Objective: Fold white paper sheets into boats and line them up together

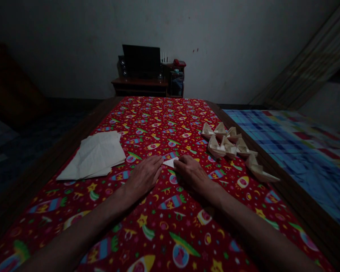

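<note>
A small piece of folded white paper [169, 162] lies on the red patterned cloth, between my two hands. My left hand [145, 173] has its fingers together and bent, the tips pressed at the paper's left point. On the other side, my right hand [191, 170] is closed over the paper's right end, which its fingers hide. To the left rests a loose stack of white paper sheets [98, 156]. Several folded paper shapes [225, 145], shaped like small boats, stand in a cluster at the right, with one [259, 170] nearest me.
The red cloth [170, 204] covers a dark wooden bed frame or table [235, 126]. Beyond it, a monitor [141, 60] stands on a low cabinet [141, 85] against the wall. A checked blue cloth [289, 143] spreads at the right. The room is dim.
</note>
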Demonstrator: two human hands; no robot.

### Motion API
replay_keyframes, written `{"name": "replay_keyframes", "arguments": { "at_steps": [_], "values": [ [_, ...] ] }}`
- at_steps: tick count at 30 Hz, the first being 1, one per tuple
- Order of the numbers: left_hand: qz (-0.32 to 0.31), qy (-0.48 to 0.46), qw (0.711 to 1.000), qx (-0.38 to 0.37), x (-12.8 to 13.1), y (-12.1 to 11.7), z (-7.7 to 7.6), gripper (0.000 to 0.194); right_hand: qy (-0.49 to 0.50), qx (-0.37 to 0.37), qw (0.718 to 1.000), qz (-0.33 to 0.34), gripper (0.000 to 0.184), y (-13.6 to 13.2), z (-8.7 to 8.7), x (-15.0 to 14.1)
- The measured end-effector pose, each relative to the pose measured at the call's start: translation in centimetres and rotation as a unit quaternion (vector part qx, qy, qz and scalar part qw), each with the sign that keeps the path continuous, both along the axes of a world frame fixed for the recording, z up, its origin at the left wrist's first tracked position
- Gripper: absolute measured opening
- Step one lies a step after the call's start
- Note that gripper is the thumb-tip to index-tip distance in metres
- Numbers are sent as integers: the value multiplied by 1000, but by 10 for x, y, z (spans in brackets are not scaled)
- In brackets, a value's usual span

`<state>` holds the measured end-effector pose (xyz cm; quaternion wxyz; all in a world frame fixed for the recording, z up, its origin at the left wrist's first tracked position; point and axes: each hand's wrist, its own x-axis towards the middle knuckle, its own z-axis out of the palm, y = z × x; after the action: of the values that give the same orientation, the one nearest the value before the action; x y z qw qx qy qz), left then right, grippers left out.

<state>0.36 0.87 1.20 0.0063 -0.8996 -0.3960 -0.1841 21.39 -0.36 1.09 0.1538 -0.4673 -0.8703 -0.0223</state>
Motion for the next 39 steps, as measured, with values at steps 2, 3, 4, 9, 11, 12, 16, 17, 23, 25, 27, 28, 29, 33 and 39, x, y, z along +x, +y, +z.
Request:
{"name": "replay_keyframes", "arguments": {
  "at_steps": [2, 3, 4, 9, 11, 12, 16, 17, 23, 25, 27, 28, 29, 33, 39],
  "values": [
    [-6, -31, 999, -22, 0, 2, 1, 33, -3, -3, 1000, 3, 10, -1, 0, 1],
    [-9, -45, 999, -29, 1, 3, 1, 33, -14, -3, 1000, 6, 9, -2, 0, 1],
    [-13, -58, 998, -35, 2, 5, 0, 33, -25, -1, 1000, 8, 9, -4, 1, 0],
    [-24, -105, 993, -39, 9, 14, -8, 30, -10, -16, 1000, 13, 14, -9, 11, -3],
    [-18, -114, 992, -47, 12, 19, -10, 32, 16, -42, 999, 20, 13, -11, 14, -2],
    [-17, -116, 992, -56, 13, 21, -10, 32, 27, -53, 998, 20, 13, -11, 15, -1],
    [-7, -119, 988, -97, 16, 25, -7, 27, 17, -65, 998, 17, 11, -9, 13, 3],
    [-3, -123, 987, -104, 16, 25, -6, 26, -2, -57, 998, 18, 12, -7, 12, 3],
    [20, -173, 976, -130, 16, 24, -5, 23, -87, -1, 996, 5, 23, -6, 12, -4],
    [23, -184, 974, -134, 17, 24, -5, 22, -98, 2, 995, -8, 21, -7, 12, -6],
    [30, -200, 970, -135, 19, 23, -5, 21, -105, 9, 994, -23, 16, -7, 11, -7],
    [34, -216, 966, -140, 21, 23, -5, 21, -105, 14, 994, -33, 13, -6, 10, -7],
    [39, -240, 958, -151, 23, 22, -6, 24, -100, 20, 994, -44, 12, -5, 9, -8],
    [55, -336, 914, -220, 35, 14, -7, 49, -52, 62, 994, -71, 17, -3, 4, -11],
    [66, -257, 949, -170, 37, 3, -4, 40, 15, 131, 990, -42, 17, -8, 2, -18]
  ]
}}
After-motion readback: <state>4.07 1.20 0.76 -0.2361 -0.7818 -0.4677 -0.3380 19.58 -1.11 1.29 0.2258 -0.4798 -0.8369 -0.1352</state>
